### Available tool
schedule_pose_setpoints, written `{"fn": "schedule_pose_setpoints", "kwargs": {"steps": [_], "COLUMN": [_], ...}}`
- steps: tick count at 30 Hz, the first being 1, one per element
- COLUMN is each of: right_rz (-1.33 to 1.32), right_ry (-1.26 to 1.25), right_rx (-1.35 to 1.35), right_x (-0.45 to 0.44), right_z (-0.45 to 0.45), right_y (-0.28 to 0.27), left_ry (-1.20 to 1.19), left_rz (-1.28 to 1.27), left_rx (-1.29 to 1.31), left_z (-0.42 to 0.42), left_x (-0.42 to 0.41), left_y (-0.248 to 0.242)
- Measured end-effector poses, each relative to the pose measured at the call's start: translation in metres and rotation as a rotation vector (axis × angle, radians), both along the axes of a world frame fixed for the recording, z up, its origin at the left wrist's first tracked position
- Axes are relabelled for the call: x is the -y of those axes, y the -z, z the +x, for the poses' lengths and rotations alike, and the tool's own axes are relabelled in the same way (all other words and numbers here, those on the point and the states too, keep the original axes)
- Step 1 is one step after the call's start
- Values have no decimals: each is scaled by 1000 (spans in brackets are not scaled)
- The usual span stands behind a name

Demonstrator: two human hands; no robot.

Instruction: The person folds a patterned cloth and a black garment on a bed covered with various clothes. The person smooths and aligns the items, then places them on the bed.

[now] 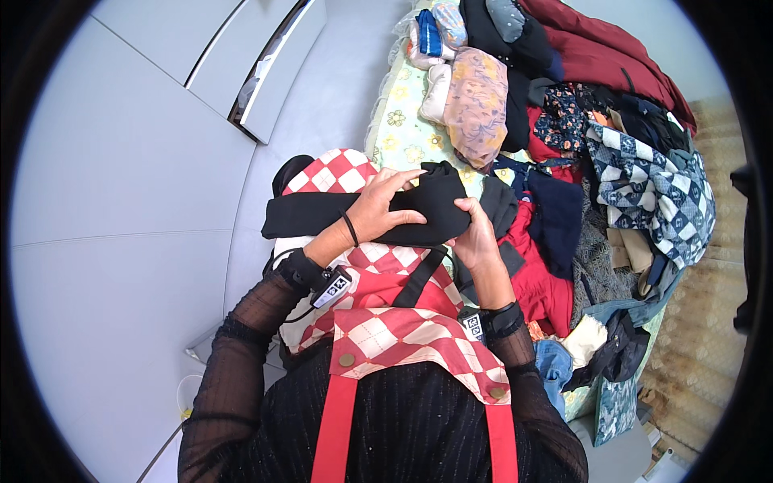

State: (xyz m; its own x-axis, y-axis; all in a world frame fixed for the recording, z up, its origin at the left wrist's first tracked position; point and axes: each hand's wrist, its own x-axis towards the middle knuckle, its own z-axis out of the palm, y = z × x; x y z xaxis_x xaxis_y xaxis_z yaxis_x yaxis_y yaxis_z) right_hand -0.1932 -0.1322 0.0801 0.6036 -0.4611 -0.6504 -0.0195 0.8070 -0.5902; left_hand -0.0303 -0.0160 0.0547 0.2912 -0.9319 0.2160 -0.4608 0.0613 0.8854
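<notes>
Across my lap, over a red-and-white argyle apron (338,170), lies a long folded black garment (314,212). Its right end is bunched or rolled in front of me. My left hand (383,208) rests on the black cloth, its thumb and fingers spread apart over the bundle; whether the fingertips pinch the cloth is hard to see. My right hand (475,232) grips the right edge of the bundle, thumb on top and the other fingers partly hidden beneath it.
To the right, a bed with a floral sheet (395,136) holds rolled clothes (477,102), a checked blue-and-white garment (682,205), red cloth (531,271) and a dark red garment (610,48). A grey cabinet with an open drawer (281,78) stands at the upper left.
</notes>
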Motion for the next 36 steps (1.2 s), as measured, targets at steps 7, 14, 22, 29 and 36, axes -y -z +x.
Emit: {"fn": "schedule_pose_setpoints", "kwargs": {"steps": [7,14,22,29,36], "right_rz": [-107,307,-506,-1660,-1299], "right_ry": [-207,19,-231,-481,-330], "right_rx": [-118,170,139,443,215], "right_x": [19,4,34,100,112], "right_z": [-12,0,40,89,131], "right_y": [10,3,-48,-179,-283], "left_ry": [-48,39,205,233,37], "left_rz": [155,39,245,-396,-473], "left_rx": [-43,-114,-468,-34,501], "left_z": [0,7,54,89,107], "left_x": [-9,6,28,63,88], "left_y": [-3,-12,-73,-195,-291]}}
